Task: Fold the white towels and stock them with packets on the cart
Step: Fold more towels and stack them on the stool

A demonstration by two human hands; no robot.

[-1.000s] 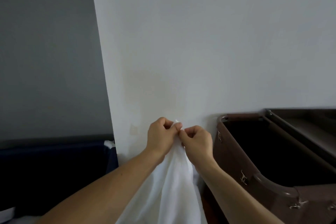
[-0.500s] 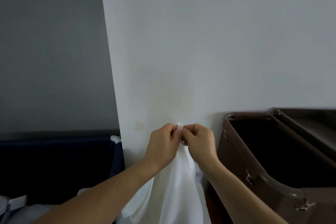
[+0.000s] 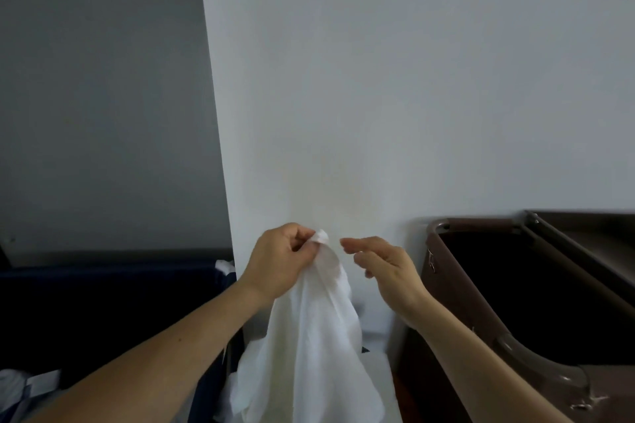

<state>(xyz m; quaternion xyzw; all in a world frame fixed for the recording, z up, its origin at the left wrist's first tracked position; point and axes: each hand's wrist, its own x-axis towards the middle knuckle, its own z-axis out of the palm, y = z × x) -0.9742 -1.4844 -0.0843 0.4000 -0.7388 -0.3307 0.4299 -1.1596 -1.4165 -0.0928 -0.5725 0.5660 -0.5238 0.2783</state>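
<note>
Head camera, first speaker: What are the two hands doing?

Second speaker: The left hand (image 3: 279, 261) is raised in front of a plain white wall (image 3: 395, 79). Its thumb and curled fingers pinch the top corner of a thin white cloth towel (image 3: 309, 347). A small bunched tip of fabric pokes out above the fingertips.

First speaker: Where does the towel lie from there?

Second speaker: It hangs straight down from that pinch, narrow at the top and spreading into loose folds below the left wrist. It falls between the two forearms and runs out of the bottom of the picture, so its lower edge cannot be seen.

First speaker: And the right hand?

Second speaker: The right hand (image 3: 386, 268) is just beside the pinched corner, at the same height, but apart from the cloth. Its thumb and forefinger are parted with a small gap, the other fingers loosely bent, and it holds nothing.

First speaker: What surrounds them?

Second speaker: To the right stands a dark brown plastic cart (image 3: 481, 221) with a deep open bin and a rounded rim, close beside the right forearm. To the left, past the wall's corner, is a grey wall (image 3: 103, 79), with a dark navy fabric bin (image 3: 103, 302) below it, some pale cloth showing at its edges.
</note>
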